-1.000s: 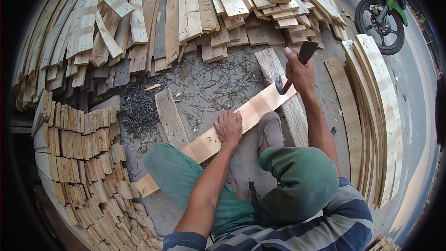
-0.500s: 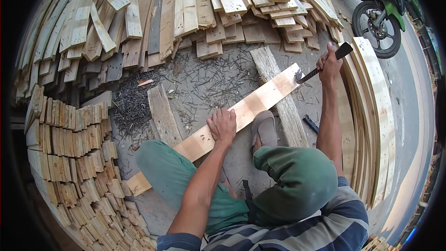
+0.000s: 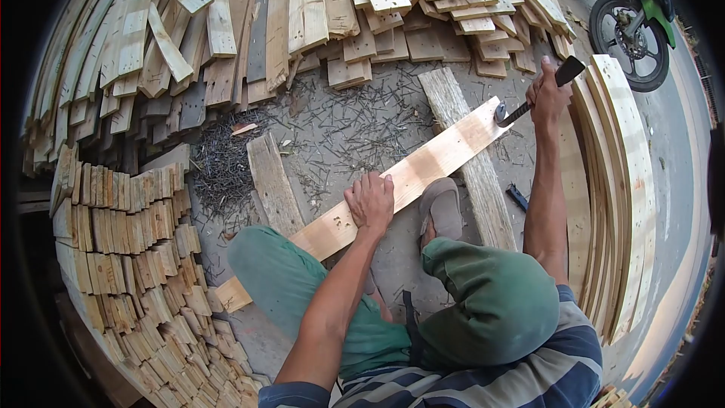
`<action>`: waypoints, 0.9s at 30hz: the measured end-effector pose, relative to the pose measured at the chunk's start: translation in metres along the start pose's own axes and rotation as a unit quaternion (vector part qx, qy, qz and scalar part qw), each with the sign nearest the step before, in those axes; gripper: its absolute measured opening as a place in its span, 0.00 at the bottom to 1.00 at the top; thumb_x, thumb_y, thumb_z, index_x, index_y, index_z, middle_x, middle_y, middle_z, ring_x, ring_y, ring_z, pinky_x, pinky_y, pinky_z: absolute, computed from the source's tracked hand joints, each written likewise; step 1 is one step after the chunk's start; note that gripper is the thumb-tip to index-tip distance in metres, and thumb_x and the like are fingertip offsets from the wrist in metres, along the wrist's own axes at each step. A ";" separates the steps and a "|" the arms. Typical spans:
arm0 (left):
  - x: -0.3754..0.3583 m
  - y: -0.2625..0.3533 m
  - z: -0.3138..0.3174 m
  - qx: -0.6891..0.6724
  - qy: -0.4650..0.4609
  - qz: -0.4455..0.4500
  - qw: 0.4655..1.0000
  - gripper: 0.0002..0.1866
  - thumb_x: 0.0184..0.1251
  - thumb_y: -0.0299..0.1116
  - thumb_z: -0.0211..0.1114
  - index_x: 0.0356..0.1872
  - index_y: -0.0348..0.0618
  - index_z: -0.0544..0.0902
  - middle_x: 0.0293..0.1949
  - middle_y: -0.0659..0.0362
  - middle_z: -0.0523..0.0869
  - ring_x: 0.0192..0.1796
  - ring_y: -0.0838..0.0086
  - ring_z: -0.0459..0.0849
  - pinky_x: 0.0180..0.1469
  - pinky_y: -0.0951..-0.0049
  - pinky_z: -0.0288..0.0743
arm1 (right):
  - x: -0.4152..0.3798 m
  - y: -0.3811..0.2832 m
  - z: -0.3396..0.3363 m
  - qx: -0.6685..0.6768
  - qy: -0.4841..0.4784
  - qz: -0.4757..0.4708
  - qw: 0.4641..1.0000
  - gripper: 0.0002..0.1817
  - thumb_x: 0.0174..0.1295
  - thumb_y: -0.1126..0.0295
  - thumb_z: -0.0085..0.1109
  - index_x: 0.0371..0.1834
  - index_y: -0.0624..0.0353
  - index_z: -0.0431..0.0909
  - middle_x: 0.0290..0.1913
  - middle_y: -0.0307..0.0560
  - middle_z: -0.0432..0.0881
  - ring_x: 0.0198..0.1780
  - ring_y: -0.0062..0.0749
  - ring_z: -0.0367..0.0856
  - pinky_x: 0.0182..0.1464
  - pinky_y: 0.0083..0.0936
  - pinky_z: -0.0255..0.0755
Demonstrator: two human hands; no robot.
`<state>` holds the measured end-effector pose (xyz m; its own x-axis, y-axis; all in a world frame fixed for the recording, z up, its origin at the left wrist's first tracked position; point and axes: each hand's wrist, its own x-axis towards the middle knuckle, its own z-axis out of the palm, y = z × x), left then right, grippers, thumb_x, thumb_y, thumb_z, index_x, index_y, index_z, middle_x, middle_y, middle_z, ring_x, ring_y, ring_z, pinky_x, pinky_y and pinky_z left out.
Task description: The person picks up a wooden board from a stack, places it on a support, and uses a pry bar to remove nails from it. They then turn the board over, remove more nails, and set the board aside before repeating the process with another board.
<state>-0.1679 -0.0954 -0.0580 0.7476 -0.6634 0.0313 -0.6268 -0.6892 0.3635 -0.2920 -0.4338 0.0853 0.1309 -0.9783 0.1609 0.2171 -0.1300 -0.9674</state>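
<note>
The right hand (image 3: 549,96) is closed around the shaft of a dark pry bar (image 3: 521,112), whose curved claw end sits at the far right end of a pale plank (image 3: 434,160). The left hand (image 3: 370,202) lies palm down on the plank near its middle, fingers slightly bent and together over the wood, pressing on it rather than wrapped round it.

The plank runs diagonally from near left to far right, passing beside the left knee (image 3: 276,264) and crossing a weathered board (image 3: 468,162) under its far right part. A second weathered board (image 3: 273,185) lies on the ground to the left of the left hand. A sandalled foot (image 3: 441,210) is just on the near side of the plank, and to its right a dark tool (image 3: 517,197) lies on the ground.

Loose nails (image 3: 361,122) are scattered beyond the plank, with a dense heap of nails (image 3: 220,162) farther left. Short wood blocks (image 3: 124,230) are stacked in rows at the left, and a large pile of planks (image 3: 302,7) spreads along the far side. Long boards (image 3: 623,181) lie stacked at the right, and a motorcycle (image 3: 633,23) stands at the far right.
</note>
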 end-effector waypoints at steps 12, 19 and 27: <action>-0.002 -0.001 0.005 0.018 0.037 0.018 0.999 0.17 0.73 0.49 0.53 0.39 0.45 0.80 0.38 0.56 0.83 0.46 0.62 0.79 0.52 0.57 0.65 | -0.162 0.031 0.058 -0.187 -0.250 -0.359 0.880 0.22 0.60 0.74 0.67 0.16 0.57 0.62 0.13 0.43 0.63 0.13 0.33 0.65 0.19 0.34 0.58; -0.007 -0.007 0.006 -0.016 0.053 0.017 0.998 0.20 0.74 0.51 0.50 0.41 0.44 0.79 0.40 0.55 0.83 0.49 0.61 0.78 0.53 0.58 0.64 | -0.144 0.005 0.064 0.009 -0.365 0.106 0.925 0.22 0.71 0.63 0.57 0.18 0.51 0.63 0.15 0.31 0.64 0.14 0.13 0.60 0.16 0.18 0.52; 0.018 -0.040 -0.059 0.055 -0.050 0.135 0.988 0.28 0.70 0.56 0.56 0.56 0.42 0.77 0.55 0.51 0.78 0.61 0.59 0.73 0.60 0.51 0.65 | -0.192 0.007 0.057 -0.032 -0.451 0.031 0.891 0.21 0.70 0.66 0.59 0.20 0.52 0.61 0.16 0.31 0.63 0.16 0.13 0.60 0.18 0.18 0.53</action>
<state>-0.1166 -0.0631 -0.0173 0.5273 -0.8495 0.0186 -0.8247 -0.5064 0.2518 -0.2605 -0.2377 0.0587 0.8717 -0.4599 0.1691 0.1292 -0.1172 -0.9847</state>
